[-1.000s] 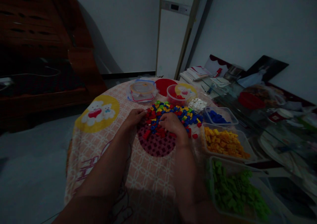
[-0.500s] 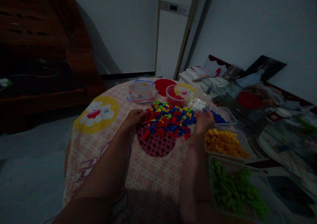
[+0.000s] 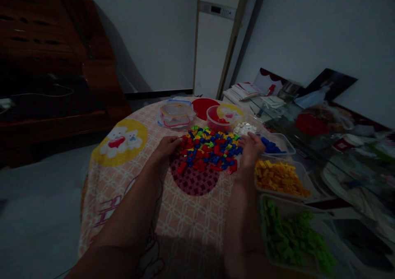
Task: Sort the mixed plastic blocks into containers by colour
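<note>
A mixed pile of small toy building bricks [image 3: 210, 149], in red, blue, yellow and green, is spread on the patterned tablecloth [image 3: 188, 213]. At its left edge, my left hand [image 3: 168, 146] has its fingers drawn together against the red bricks. Whatever lies between those fingertips is too dark and small to make out. My right hand [image 3: 251, 147] is at the pile's right edge, beside the blue bricks, fingers bent but apart. I see no brick held in it. Just right of it stands a clear container with blue bricks [image 3: 271, 145].
Along the right side are tubs of yellow bricks [image 3: 280, 178] and green bricks [image 3: 296, 238]. Behind the pile sit a round bowl with red bricks [image 3: 217, 120], white bricks [image 3: 245, 128] and stacked clear lidded boxes [image 3: 175, 114]. A cluttered glass table [image 3: 308, 147] adjoins on the right.
My right hand has shifted slightly left and its fingers have changed pose, uncovering more of the blue bricks' container. The left hand stays almost where it was.
</note>
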Tool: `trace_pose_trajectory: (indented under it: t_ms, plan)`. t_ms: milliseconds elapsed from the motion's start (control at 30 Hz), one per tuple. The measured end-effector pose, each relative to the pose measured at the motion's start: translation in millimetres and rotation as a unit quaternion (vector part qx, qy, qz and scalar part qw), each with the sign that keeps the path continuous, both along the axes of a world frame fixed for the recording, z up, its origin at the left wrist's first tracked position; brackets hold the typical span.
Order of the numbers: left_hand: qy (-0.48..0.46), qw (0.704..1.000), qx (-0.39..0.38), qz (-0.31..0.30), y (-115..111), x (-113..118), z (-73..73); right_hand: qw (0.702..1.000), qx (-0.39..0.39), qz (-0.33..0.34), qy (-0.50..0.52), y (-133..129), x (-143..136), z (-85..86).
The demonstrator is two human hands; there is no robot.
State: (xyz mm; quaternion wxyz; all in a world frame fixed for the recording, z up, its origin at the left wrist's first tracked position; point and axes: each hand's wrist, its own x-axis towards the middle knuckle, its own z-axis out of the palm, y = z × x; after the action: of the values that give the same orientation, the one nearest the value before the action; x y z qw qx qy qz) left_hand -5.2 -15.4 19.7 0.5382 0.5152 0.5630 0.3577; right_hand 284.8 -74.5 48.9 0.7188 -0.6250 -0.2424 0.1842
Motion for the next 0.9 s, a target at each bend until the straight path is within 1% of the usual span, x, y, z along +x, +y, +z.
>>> trace_pose_trajectory:
  t_ms: [67,133,200,233,300,400,500,533,600,667,733,833,900]
  plan:
    - [0.004,1.000,0.000,0.000,0,0,-0.1,0.996,-0.036,0.076,-0.018,0,-13,2.8]
    - [0.005,1.000,-0.001,0.001,1,0,-1.0,0.985,-0.078,0.146,-0.053,1,-29,4.3]
    - [0.004,1.000,-0.003,-0.001,1,-1,-2.1,0.962,-0.132,0.212,-0.108,3,-47,5.2]
    - [0.003,1.000,-0.003,-0.003,2,-1,-2.7,0.945,-0.151,0.250,-0.149,4,-57,5.8]
    - [-0.002,1.000,0.001,-0.005,2,-2,-3.8,0.896,-0.198,0.311,-0.248,5,-77,7.5]
    - [-0.008,1.000,0.007,-0.004,2,-2,-5.1,0.816,-0.244,0.351,-0.389,5,-102,11.4]
    - [0.004,1.000,0.006,-0.005,3,-1,-6.2,0.732,-0.308,0.367,-0.485,2,-117,14.2]
    - [0.008,1.000,0.007,-0.005,3,-1,-6.5,0.708,-0.330,0.366,-0.506,1,-120,14.6]
    - [0.011,1.000,0.009,-0.008,4,-1,-7.1,0.672,-0.362,0.363,-0.534,-2,-123,14.9]
    - [0.008,1.000,0.011,-0.009,4,-1,-7.5,0.650,-0.375,0.369,-0.549,-4,-125,15.2]
    - [0.001,1.000,0.014,-0.013,4,-1,-7.4,0.638,-0.375,0.378,-0.556,-5,-127,15.7]
    - [-0.003,1.000,0.012,-0.019,3,-1,-6.2,0.630,-0.375,0.383,-0.562,-7,-130,16.2]
    - [-0.002,1.000,0.009,-0.018,3,-1,-4.9,0.635,-0.377,0.379,-0.557,-7,-131,16.2]
